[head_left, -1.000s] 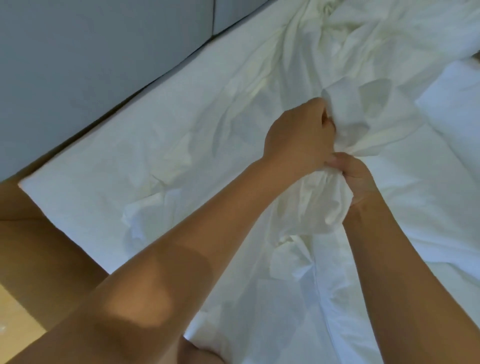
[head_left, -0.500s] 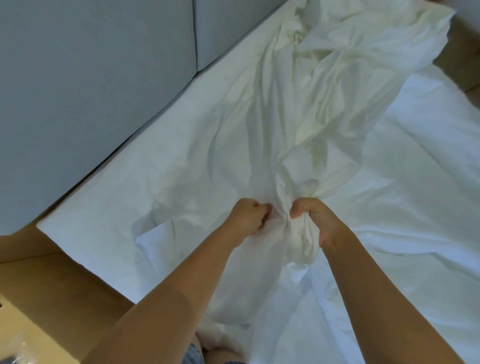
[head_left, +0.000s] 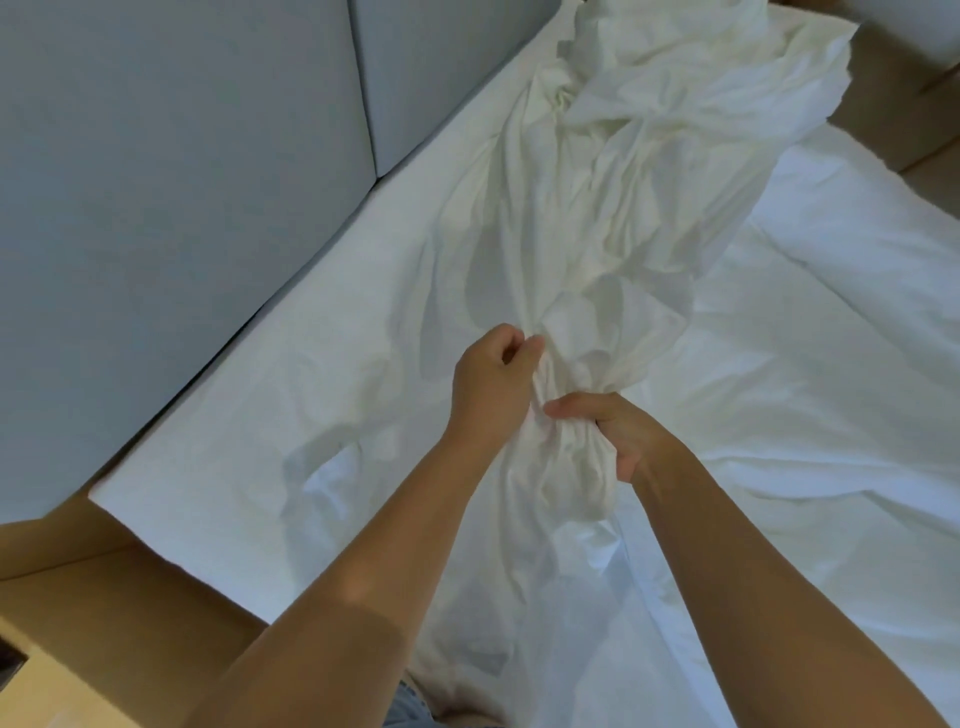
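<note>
Bed (head_left: 234, 441) | bunched sheet (head_left: 597, 223) stretches away from right hand (head_left: 618, 431) gripping it | left hand (head_left: 488, 379) alongside, seemingly pinching it

The bed (head_left: 218, 467) has a plain white bottom layer, a bit wrinkled, and its left side sits right up against some grey padded panels (head_left: 156, 208). On top lies a crumpled sheet (head_left: 623, 208), off-white, bunched into one long creased ridge that runs from the far end down the middle toward the near edge. Right of it a whiter cover (head_left: 857, 312) is spread out flatter, touching that ridge.
</note>
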